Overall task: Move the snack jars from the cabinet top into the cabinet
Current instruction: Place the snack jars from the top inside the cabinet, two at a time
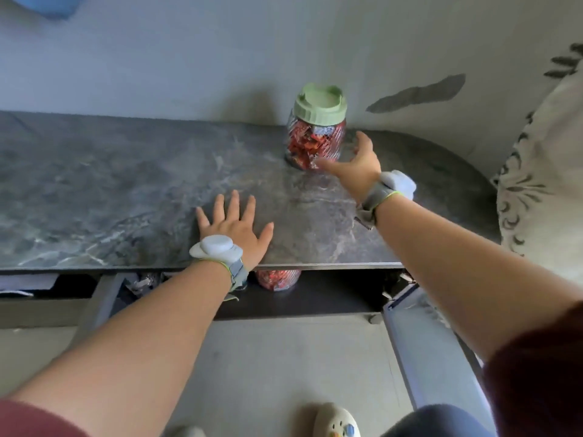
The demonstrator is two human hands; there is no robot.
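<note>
A clear snack jar (315, 134) with a pale green lid, full of red wrapped snacks, stands upright at the back of the dark marble cabinet top (126, 190), close to the wall. My right hand (356, 165) is spread around the jar's lower right side, thumb near its base, fingers apart; I cannot tell if it touches. My left hand (235, 228) lies flat with fingers spread on the top near its front edge. Below that edge, inside the cabinet, a second jar of red snacks (279, 279) shows only its lower body.
The cabinet door (435, 348) hangs open at the right, reaching toward me. A patterned cushion (542, 171) leans at the far right. Papers lie in the left compartment (28, 283). My slippered feet (334, 422) stand on the grey floor.
</note>
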